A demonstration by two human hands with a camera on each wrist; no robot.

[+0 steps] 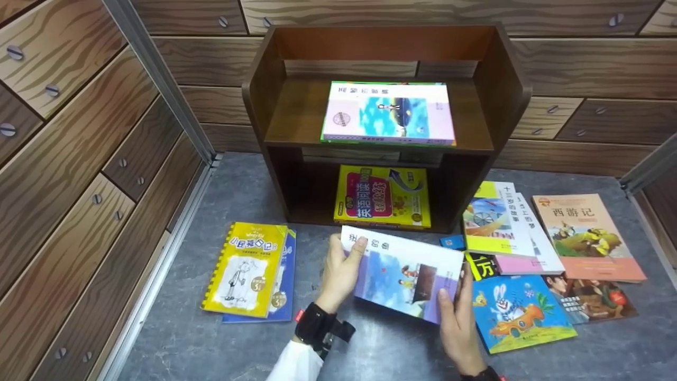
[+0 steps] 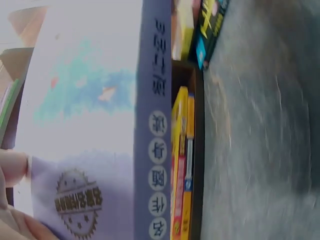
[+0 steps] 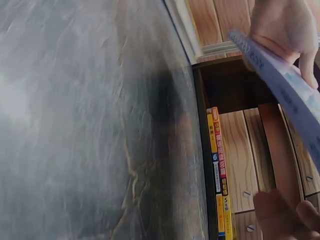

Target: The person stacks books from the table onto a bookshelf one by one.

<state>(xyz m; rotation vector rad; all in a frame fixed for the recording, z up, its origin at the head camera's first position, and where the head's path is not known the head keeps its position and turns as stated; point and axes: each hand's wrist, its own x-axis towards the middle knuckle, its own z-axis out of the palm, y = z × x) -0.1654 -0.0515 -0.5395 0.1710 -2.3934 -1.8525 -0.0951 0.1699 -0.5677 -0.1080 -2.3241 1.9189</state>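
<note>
Head view shows a white-and-purple book [image 1: 402, 275] tilted over the grey bench [image 1: 174, 338], just in front of a brown two-level bookshelf [image 1: 381, 42]. The left hand [image 1: 338, 275] grips its left end, thumb pressed on the cover. The right hand [image 1: 459, 325] is at the opposite end, thumb and fingers spread about the corner; whether they clasp it, one cannot tell. A white-and-lilac book [image 1: 389, 112] lies on the upper level, a yellow workbook [image 1: 381, 196] on the lower. Left of the bookshelf, a yellow book [image 1: 246, 270] overlaps a blue one [image 1: 288, 288]; to the right lie several more, including a rabbit picture book [image 1: 523, 312].

Left wrist view brings out the held book's purple spine [image 2: 152, 150] with its row of round labels, and a stamped seal [image 2: 77, 205] on the cover, which the head view does not show. The left fingers are at the cover's edge.

Right wrist view shows the left hand's underside, with fingers beneath the book and thumb above. Two stacked spines [image 3: 219, 175] are readable on the lower level. The right hand's fingers are blurred, partly bent, near the book.
</note>
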